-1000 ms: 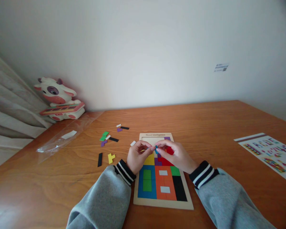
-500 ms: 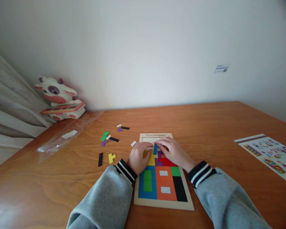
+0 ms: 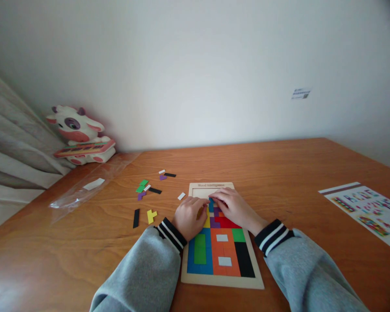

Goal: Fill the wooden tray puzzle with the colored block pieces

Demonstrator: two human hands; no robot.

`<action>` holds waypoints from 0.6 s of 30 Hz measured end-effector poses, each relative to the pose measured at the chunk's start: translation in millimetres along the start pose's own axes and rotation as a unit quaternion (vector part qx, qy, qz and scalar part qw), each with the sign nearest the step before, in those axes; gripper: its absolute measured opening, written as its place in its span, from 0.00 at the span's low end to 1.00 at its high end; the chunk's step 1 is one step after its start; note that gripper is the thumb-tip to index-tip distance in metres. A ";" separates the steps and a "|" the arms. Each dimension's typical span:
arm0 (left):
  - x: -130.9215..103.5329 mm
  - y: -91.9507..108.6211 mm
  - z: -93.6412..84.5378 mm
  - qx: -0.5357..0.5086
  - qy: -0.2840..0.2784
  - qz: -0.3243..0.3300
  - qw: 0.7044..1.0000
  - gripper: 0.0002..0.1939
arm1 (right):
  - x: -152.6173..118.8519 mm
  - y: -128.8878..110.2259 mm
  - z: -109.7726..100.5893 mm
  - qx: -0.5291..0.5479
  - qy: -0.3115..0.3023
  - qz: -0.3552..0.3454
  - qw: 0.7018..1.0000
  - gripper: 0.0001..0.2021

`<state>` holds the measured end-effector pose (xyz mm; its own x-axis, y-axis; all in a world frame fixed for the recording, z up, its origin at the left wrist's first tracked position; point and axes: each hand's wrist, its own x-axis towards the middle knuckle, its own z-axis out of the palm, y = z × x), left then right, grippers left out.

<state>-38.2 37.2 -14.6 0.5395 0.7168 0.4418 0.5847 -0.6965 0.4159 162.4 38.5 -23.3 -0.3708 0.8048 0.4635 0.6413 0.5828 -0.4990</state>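
Note:
A wooden puzzle board [image 3: 222,281] lies in front of me, with flat coloured pieces set in its frame. My right hand [image 3: 231,206] is over its upper part, fingers closed at the end of a small blue puzzle piece [image 3: 211,205]. That piece lies about flat beside purple and yellow ones; its far end is partly covered by fingertips. My left hand [image 3: 191,215] rests over the board's left edge, thumb and fingers curved with a gap between them. Its index fingertip is close to the blue piece; whether it touches, I cannot tell.
Left of the board lie loose pieces: a yellow one [image 3: 151,216], a black bar [image 3: 136,218], a white one [image 3: 181,196] and a green one [image 3: 142,186] among several others. Farther left are a clear plastic bag [image 3: 74,201] and a cow toy keyboard [image 3: 84,138]. A printed sheet [image 3: 367,210] lies right.
The blue piece, tilted up in my right fingers before, has come down flatter onto the board. My right hand has lowered slightly, and my left fingertips have come nearer the piece.

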 end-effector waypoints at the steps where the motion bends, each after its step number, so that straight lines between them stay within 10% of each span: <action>1: 0.0 0.3 -0.3 0.004 -0.004 0.003 1.000 0.11 | -0.1 0.2 0.3 -0.001 0.000 0.001 1.000 0.11; 18: -0.7 1.1 -0.9 0.015 -0.026 0.020 0.999 0.18 | -1.1 -0.7 1.5 0.003 0.015 0.003 1.000 0.12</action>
<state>-38.5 35.9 -13.8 0.5924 0.6904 0.4152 0.5798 -0.7232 0.3752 161.4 37.4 -24.5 -0.3467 0.8045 0.4822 0.6390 0.5790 -0.5064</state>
